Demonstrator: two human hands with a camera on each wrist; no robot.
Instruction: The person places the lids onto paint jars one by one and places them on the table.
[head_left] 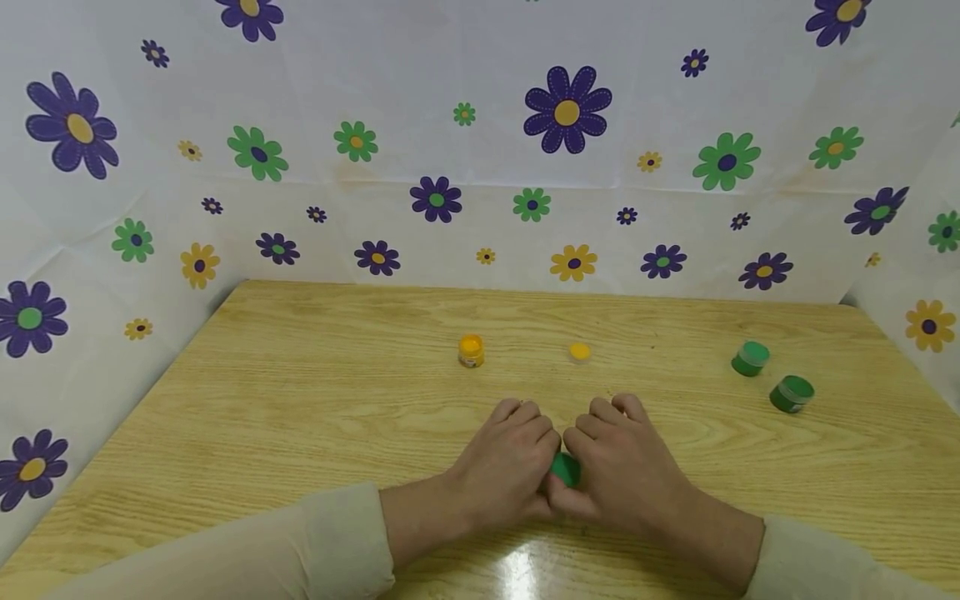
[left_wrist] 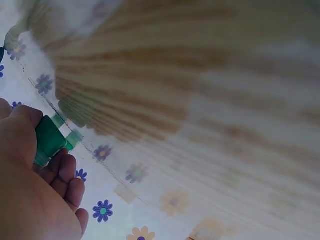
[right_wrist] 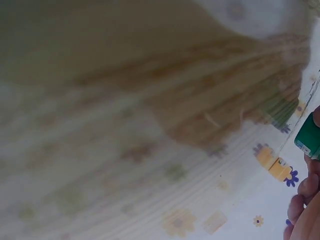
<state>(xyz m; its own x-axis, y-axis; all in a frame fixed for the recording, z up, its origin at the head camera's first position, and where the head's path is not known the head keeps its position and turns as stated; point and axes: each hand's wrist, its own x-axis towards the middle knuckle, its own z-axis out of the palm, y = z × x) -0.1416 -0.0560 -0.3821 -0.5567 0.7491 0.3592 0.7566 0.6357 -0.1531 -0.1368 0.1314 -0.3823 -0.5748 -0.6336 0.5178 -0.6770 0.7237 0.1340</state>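
Green jar [head_left: 566, 470] held just above or on the table [head_left: 300, 375], which of the two cannot tell; it sits at the near side, a little past centre toward 5 o'clock in the head view. Both hands clamped on it, knuckles close together: left hand [head_left: 504, 467] from the 9 o'clock side, right hand [head_left: 632, 468] from 3 o'clock. Fingers curled, thumbs low by the jar.

Bearing: a round green face shows between the hands, turned up toward the head camera. Whether it is lid or base, cannot tell. Body squat, mostly covered; long axis and exact tilt not readable. Right wrist view: a printed label on its side, jar cut by the frame at 3 o'clock. Left wrist view: jar near 9 o'clock, between thumb and fingers.

Around it, reckoned from the held jar, 12 being the far edge: yellow jar [head_left: 471, 352] upright, uncovered, between 10 and 11. Yellow lid [head_left: 579, 353] flat at 12, well apart. Lighter green jar [head_left: 750, 358] upright at 2; darker green jar [head_left: 792, 394] upright between 2 and 3, near its neighbour. Flower-printed cloth [head_left: 480, 158] behind.
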